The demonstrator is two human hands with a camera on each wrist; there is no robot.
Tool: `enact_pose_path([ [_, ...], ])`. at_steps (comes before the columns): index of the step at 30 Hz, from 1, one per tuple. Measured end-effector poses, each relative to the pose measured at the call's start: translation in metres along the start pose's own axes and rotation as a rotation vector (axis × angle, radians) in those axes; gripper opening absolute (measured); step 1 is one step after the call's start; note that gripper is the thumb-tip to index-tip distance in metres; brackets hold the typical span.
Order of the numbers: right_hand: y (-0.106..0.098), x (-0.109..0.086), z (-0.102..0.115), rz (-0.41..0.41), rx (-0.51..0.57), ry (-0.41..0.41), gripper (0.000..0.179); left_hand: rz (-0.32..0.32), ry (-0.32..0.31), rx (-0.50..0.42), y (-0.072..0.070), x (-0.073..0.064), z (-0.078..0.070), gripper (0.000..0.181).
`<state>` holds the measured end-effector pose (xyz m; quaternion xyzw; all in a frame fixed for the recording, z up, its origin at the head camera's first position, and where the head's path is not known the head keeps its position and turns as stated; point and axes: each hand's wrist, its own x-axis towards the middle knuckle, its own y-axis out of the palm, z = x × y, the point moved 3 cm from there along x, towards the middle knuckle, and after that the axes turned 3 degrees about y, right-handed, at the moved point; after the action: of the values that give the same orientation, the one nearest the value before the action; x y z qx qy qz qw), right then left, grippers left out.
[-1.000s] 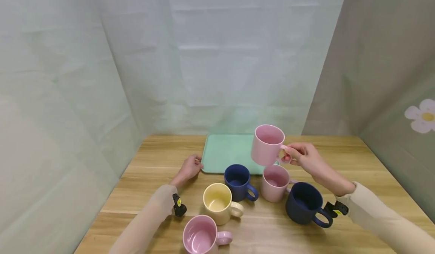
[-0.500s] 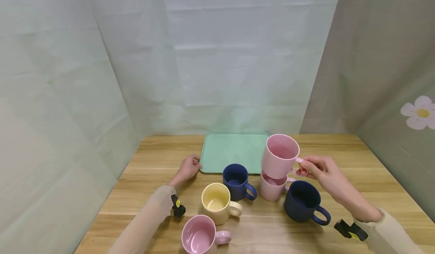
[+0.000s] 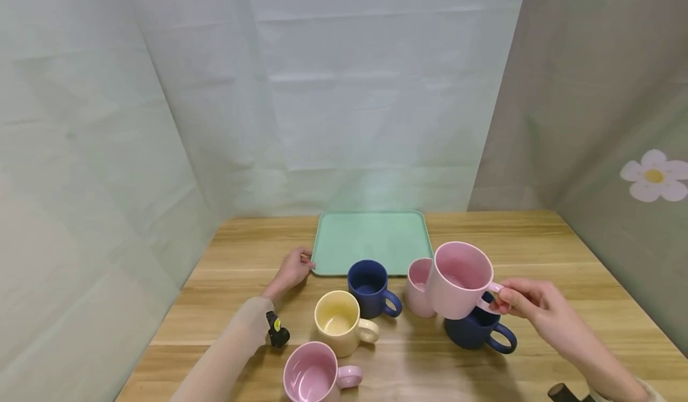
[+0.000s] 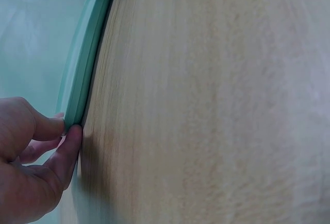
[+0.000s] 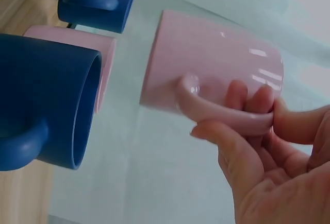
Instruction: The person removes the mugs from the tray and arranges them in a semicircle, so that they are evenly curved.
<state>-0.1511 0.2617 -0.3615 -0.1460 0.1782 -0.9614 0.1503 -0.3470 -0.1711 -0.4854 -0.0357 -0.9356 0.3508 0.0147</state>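
My right hand (image 3: 548, 313) grips a pink mug (image 3: 454, 297) by its handle and holds it above the table. In the right wrist view, thumb and fingers wrap the handle of that mug (image 5: 216, 59). From the head view it partly covers a dark blue mug (image 3: 466, 333) and a second pink mug (image 3: 416, 294), both standing on the table. My left hand (image 3: 291, 270) is at the near left corner of a mint green tray (image 3: 371, 238). The left wrist view shows thumb and finger pinching the tray's rim (image 4: 82, 64).
Left of the covered mugs stand a blue mug (image 3: 366, 299), a yellow mug (image 3: 337, 337) and a glossy pink mug (image 3: 307, 384) near the front, handles to the right. Pale cloth (image 3: 344, 103) hangs behind the wooden table (image 3: 258, 241) and along both sides.
My right hand has carried the pink mug right and down toward me, from over the tray to in front of the dark blue mug. The left hand stays at the tray's corner.
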Motion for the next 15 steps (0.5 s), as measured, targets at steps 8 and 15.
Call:
enact_pose_path([
  [8,-0.011,-0.032,-0.021,0.148,0.08,0.058,0.027,-0.006,-0.001,-0.015,-0.004,-0.001,0.004,0.031],
  [15,-0.011,-0.053,-0.035,0.337,0.111,-0.116,0.038,-0.009,0.026,0.002,-0.007,0.0,0.009,0.03],
])
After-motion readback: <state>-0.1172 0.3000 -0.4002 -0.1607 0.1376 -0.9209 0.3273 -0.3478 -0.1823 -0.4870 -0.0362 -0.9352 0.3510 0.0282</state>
